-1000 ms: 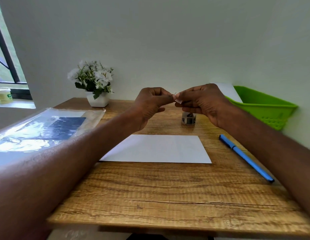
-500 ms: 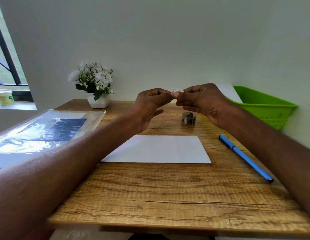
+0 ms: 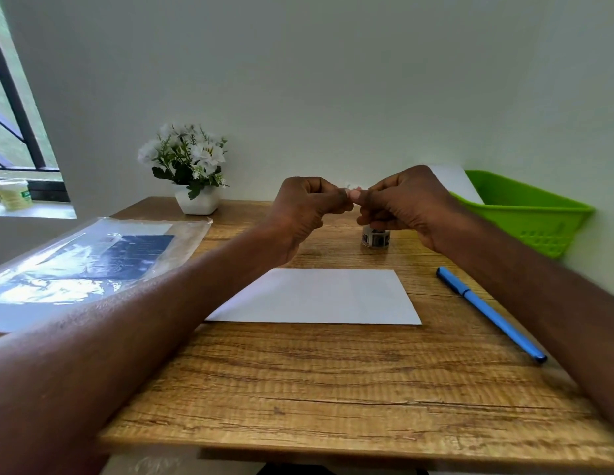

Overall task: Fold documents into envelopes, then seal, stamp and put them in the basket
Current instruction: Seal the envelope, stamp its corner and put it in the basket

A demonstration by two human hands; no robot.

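Stamping stage, by the look of it: white envelope (image 3: 316,296) flat on the wooden table (image 3: 298,389), plain face up, flap side hidden, so sealing judged done but not confirmed; no stamp visible on it yet. Both hands raised together above the far edge of the envelope, well clear of it, left hand (image 3: 305,207) and right hand (image 3: 401,204) with fingers curled and fingertips meeting, pinching a tiny white scrap (image 3: 350,186) between them, probably a stamp being peeled from its backing, though too small to tell for sure. Roll of stamps (image 3: 376,238) upright on the table just behind and below the right hand. Green basket (image 3: 531,214) at the far right against the wall, one white sheet or envelope (image 3: 453,180) leaning at its back edge; contents otherwise hidden. Left to do, as judged: stick the stamp on, carry the envelope to the basket. Blue pen (image 3: 489,311) lying diagonally between envelope and basket, possibly in the path of a slide but not of a lift. Clear plastic sleeve with papers (image 3: 86,265) at the left, potted white flowers (image 3: 192,169) at the back, small tub (image 3: 12,197) on the window sill
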